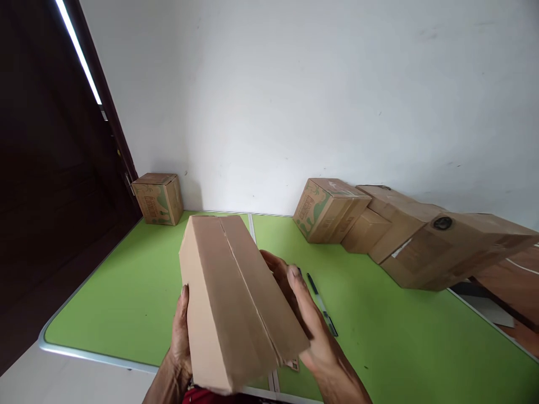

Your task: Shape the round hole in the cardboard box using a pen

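A plain brown cardboard box [236,280] is held up at an angle over the near side of the table, with a seam running along its upper face. My left hand [181,331] presses against the box's left side, thumb upward and the other fingers hidden beneath. On the right side, my right hand [305,314] supports the box with its palm near the lower corner. Its fingers curl partly behind the box and its thumb stands off the cardboard. Just right of this hand, a dark pen [322,304] lies on the table.
The green table [113,297] has a metal rim and a centre seam. A printed carton [158,199] stands at the back left. Another printed carton [330,210] and several brown boxes [433,247] line the back right against the white wall [295,101]. A dark door [54,168] is at left.
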`<state>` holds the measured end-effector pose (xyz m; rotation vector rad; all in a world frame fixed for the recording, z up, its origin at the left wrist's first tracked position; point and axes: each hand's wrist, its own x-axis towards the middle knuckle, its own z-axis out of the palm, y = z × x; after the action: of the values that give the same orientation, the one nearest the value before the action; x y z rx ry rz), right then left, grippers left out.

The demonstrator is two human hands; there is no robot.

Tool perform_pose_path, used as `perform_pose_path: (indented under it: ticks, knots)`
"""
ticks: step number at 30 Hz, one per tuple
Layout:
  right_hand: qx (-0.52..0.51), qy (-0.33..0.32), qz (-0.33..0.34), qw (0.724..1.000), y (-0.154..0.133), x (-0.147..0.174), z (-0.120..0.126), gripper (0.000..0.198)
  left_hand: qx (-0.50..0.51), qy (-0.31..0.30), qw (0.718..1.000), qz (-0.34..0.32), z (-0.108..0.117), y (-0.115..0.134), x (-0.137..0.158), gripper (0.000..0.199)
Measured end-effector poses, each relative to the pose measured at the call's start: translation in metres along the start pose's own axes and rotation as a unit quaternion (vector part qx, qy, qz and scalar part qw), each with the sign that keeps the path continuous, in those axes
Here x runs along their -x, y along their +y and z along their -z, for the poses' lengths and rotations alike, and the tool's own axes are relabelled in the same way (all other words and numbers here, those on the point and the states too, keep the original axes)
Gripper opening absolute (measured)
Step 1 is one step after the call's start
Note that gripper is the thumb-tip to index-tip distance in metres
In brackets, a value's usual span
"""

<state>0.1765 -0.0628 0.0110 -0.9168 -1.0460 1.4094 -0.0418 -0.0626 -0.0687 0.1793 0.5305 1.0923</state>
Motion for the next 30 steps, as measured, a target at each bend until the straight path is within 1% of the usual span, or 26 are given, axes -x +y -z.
perform_pose_path:
  ticks: [2, 4, 6, 8, 11, 13, 15, 16, 17, 20, 21, 22, 23, 25, 26, 28, 29, 30]
  knots:
    - [0.002, -0.014, -0.012, 1.0, 0.003, 0.005, -0.004, 0.07, 0.017, 0.036, 0.999, -0.006, -0.007, 0.003, -0.002, 0.059]
    - [0.008, -0.034, 0.004, 0.999, 0.008, 0.011, -0.007, 0.085, 0.013, 0.057, 0.998, -0.013, -0.012, 0.004, -0.002, 0.058]
    - [0.008, -0.052, 0.025, 0.998, 0.012, 0.015, -0.009, 0.096, 0.004, 0.062, 0.998, -0.012, -0.015, 0.003, -0.002, 0.061]
    - [0.02, -0.056, 0.037, 0.998, 0.016, 0.016, -0.009, 0.097, -0.007, 0.062, 0.998, -0.005, -0.019, 0.002, -0.001, 0.067]
    - [0.078, -0.049, 0.061, 0.994, 0.021, 0.011, -0.004, 0.088, -0.013, 0.05, 0.999, -0.011, -0.027, 0.003, -0.003, 0.076]
    - [0.108, -0.034, 0.073, 0.991, 0.024, 0.008, -0.001, 0.086, -0.014, 0.015, 1.0, -0.022, -0.035, 0.005, -0.003, 0.083]
    - [0.117, -0.005, 0.073, 0.99, 0.026, 0.007, 0.0, 0.088, -0.019, -0.022, 0.999, -0.031, -0.044, 0.005, -0.003, 0.09]
    - [0.121, 0.007, 0.076, 0.99, 0.026, 0.007, 0.0, 0.093, -0.024, -0.027, 0.998, -0.046, -0.049, 0.004, -0.003, 0.09]
    - [0.123, 0.014, 0.081, 0.989, 0.026, 0.007, -0.002, 0.1, -0.03, -0.019, 0.997, -0.072, -0.055, 0.002, -0.002, 0.088]
    - [0.116, 0.024, 0.099, 0.988, 0.022, 0.007, -0.008, 0.128, -0.067, 0.043, 0.98, -0.182, -0.069, -0.008, -0.001, 0.081]
    - [0.103, 0.027, 0.094, 0.99, 0.021, 0.007, -0.011, 0.134, -0.092, 0.057, 0.973, -0.206, -0.072, -0.012, 0.0, 0.081]
    - [0.082, 0.032, 0.08, 0.993, 0.021, 0.006, -0.013, 0.136, -0.124, 0.069, 0.966, -0.217, -0.074, -0.016, 0.0, 0.082]
    - [0.057, 0.04, 0.06, 0.996, 0.02, 0.005, -0.015, 0.135, -0.161, 0.079, 0.959, -0.218, -0.074, -0.02, 0.001, 0.084]
    - [0.003, 0.063, 0.018, 0.998, 0.021, 0.003, -0.016, 0.125, -0.237, 0.08, 0.942, -0.222, -0.072, -0.024, 0.002, 0.088]
    - [-0.026, 0.079, 0.0, 0.997, 0.022, 0.002, -0.015, 0.118, -0.27, 0.066, 0.932, -0.233, -0.069, -0.024, 0.003, 0.092]
    - [-0.09, 0.12, -0.027, 0.988, 0.023, 0.0, -0.011, 0.103, -0.316, 0.009, 0.911, -0.265, -0.063, -0.022, 0.003, 0.104]
    - [-0.128, 0.135, -0.038, 0.982, 0.023, -0.002, -0.008, 0.095, -0.33, -0.02, 0.9, -0.283, -0.06, -0.019, 0.003, 0.108]
    - [-0.166, 0.138, -0.052, 0.975, 0.023, -0.003, -0.005, 0.086, -0.341, -0.034, 0.891, -0.299, -0.057, -0.015, 0.002, 0.109]
